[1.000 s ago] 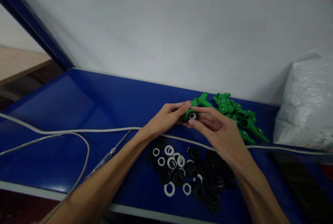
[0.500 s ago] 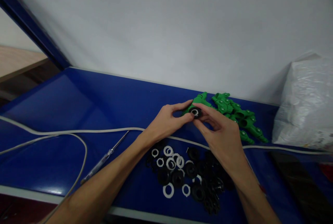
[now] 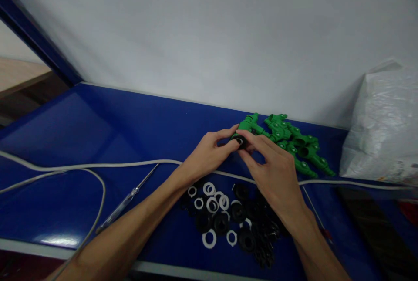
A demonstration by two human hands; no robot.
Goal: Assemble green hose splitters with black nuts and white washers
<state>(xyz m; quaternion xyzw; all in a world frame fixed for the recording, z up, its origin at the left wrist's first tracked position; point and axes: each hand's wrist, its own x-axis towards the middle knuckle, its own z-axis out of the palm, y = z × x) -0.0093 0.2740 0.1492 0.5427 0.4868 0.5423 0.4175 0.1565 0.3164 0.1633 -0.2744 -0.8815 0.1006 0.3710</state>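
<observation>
Between my two hands is a green plastic valve-like fitting (image 3: pixel 245 125), its near end toward me. My left hand (image 3: pixel 207 152) is closed around that end from the left, with the thumb against a black ring-shaped cap (image 3: pixel 242 142). A pale ring shows in the cap's middle. From the right, my right hand (image 3: pixel 274 165) pinches the same cap between thumb and fingers, against the fitting's end. How far the cap sits on the fitting is hidden by my fingers. Below my hands lie loose white rings (image 3: pixel 209 238) and black round caps (image 3: pixel 247 241).
Several more green fittings (image 3: pixel 308 152) are heaped behind my right hand. A white cable (image 3: pixel 124 164) crosses the blue table (image 3: pixel 137 120). A clear-handled screwdriver (image 3: pixel 126 200) lies left of my left forearm; a wrapped plastic bag (image 3: pixel 380 128) stands at the right.
Both hands, with the fitting and cap, have shifted slightly left in view. The cap is now more covered by my fingers. The whole view has also moved a little.
</observation>
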